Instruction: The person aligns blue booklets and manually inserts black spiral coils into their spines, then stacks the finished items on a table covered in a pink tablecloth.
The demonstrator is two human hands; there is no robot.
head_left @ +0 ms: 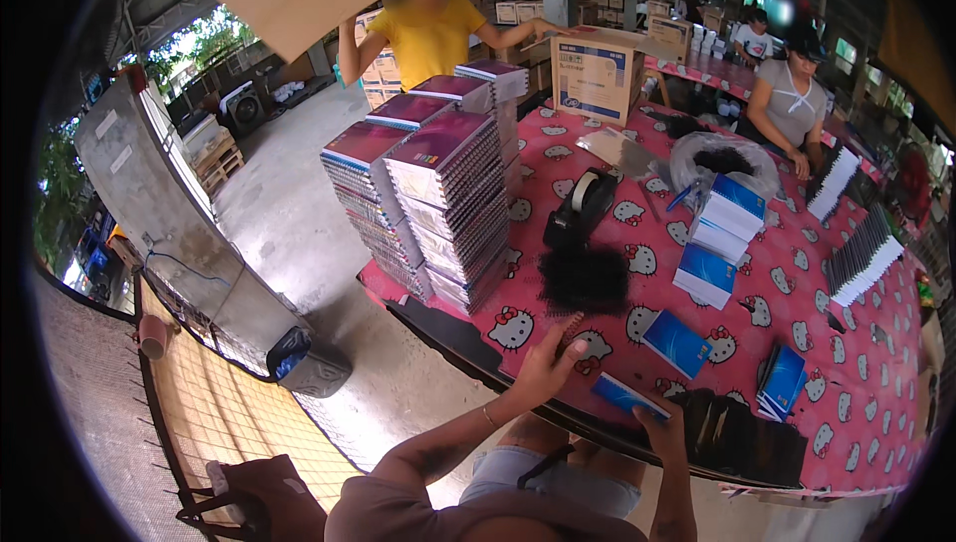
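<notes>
My right hand [661,429] grips a small blue-covered notebook [625,396] by its right end, over the table's near edge. To its left, my left hand [544,371] has its index finger stretched toward a dark pile of black binding coils [586,281], thumb apart; I see nothing clearly held in it. Another blue notebook [678,344] lies flat beyond my right hand. Farther right rests a small stack of blue notebooks [782,381]. Several blue-and-white notebooks [705,273] overlap in a row behind.
Tall stacks of purple spiral notebooks [448,193] stand at the left on the pink patterned table [856,343]. A black tape dispenser [581,208], a plastic bag of black coils [724,160] and a carton [597,76] sit farther back. Across the table, a person in yellow [428,29] holds cardboard.
</notes>
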